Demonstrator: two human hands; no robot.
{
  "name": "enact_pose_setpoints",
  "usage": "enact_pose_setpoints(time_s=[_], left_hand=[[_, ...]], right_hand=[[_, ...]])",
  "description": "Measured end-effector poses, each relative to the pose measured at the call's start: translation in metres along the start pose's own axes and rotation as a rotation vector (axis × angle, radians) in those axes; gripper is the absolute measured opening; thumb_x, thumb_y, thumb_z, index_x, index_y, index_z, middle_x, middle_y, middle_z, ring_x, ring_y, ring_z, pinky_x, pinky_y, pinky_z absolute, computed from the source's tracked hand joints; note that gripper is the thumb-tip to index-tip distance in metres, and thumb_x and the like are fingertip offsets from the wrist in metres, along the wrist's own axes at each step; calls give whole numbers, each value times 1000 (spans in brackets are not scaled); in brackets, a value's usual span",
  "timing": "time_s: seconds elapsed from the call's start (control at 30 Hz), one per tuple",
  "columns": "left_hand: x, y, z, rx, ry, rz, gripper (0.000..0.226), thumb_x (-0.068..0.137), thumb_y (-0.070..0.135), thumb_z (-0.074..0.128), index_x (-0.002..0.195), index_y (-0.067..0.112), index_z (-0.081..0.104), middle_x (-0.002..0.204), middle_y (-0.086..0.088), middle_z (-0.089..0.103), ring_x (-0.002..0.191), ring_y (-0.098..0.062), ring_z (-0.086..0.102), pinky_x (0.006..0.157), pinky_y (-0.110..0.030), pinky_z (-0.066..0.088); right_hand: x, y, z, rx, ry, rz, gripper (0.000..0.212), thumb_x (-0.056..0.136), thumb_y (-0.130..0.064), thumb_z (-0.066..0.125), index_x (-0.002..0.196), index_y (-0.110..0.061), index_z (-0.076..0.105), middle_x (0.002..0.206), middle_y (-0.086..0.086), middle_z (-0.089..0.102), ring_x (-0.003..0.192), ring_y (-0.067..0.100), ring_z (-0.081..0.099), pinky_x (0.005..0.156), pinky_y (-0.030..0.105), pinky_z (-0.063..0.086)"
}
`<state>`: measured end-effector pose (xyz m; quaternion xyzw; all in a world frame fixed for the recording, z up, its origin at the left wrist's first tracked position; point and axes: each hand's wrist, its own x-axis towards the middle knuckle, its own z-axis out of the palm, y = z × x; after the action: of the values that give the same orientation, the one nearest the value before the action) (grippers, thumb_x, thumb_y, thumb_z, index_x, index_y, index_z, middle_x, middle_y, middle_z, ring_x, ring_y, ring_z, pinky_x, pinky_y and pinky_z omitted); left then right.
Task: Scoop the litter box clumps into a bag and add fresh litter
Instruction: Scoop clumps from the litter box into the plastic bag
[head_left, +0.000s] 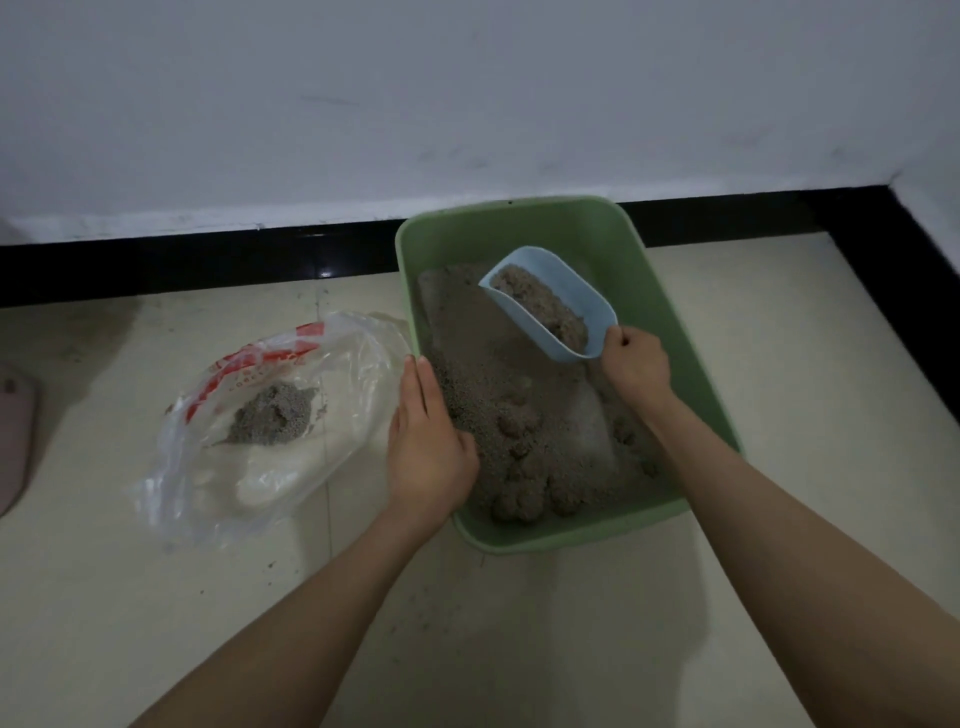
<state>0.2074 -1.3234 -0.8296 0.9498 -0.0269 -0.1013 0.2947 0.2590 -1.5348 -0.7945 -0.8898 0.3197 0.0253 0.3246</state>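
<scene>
Clearly the heaped pale blue plastic scoop (558, 306), lifted over the far half of the green plastic litter box (670, 312), could shed grains on the tiled floor (519, 649) if tipped while crossing left to the clear red-printed plastic bag (270, 410); right hand (635, 366) clenches the scoop's handle, while left hand (428, 447) rests flat, fingers straight, on the box's left rim; clumps (524, 483) remain near

Pale tiled floor (519, 649) meets a white wall (415, 104); black skirting (208, 260); pink object (15, 436) at left edge.
</scene>
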Motion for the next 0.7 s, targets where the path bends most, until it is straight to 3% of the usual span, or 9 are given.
enact_pose_setpoints(time_s=[0.1,0.2,0.37,0.5,0.6,0.7], left_hand=[[0,0,-7,3,-23,51,73,94,25,38,147,6,-9,157,-10,-8,144,-27,4,117,-41,17],[-6,-12,-24,16,-3,116,61,98,29,32,148,6,6,157,-10,-4,145,-23,-8,119,-39,6],[-27,-64,-71,159,280,232,48,84,9,56,130,3,45,150,-22,24,142,-33,14,114,-51,20],[-29,-123,-109,304,367,45,52,85,11,59,132,3,40,150,-22,23,142,-35,12,114,-50,11],[-27,-156,-128,266,331,-50,53,84,15,62,130,-1,42,146,-24,29,141,-36,18,109,-51,26],[-22,-168,-136,157,334,-109,30,88,15,58,114,1,55,142,-17,40,139,-27,27,101,-45,37]], right_hand=[[-25,1,-9,-15,6,-17,43,97,-20,34,55,-19,31,66,8,42,75,21,41,67,28,29],[-46,-3,-14,-16,-2,-68,43,98,-25,34,56,-16,36,76,15,52,74,25,50,65,28,32],[-82,-22,-13,38,-105,-222,41,99,-26,36,71,0,51,75,28,59,69,35,59,56,29,30],[-102,-46,1,-43,-238,-332,39,99,-25,38,64,-9,44,63,14,50,60,21,48,53,28,29],[-113,-69,19,-189,-329,-386,45,99,-29,37,55,-15,37,54,3,42,52,19,40,51,28,27],[-121,-93,39,-344,-406,-410,45,99,-31,36,57,-15,42,53,2,42,50,18,39,48,27,28]])
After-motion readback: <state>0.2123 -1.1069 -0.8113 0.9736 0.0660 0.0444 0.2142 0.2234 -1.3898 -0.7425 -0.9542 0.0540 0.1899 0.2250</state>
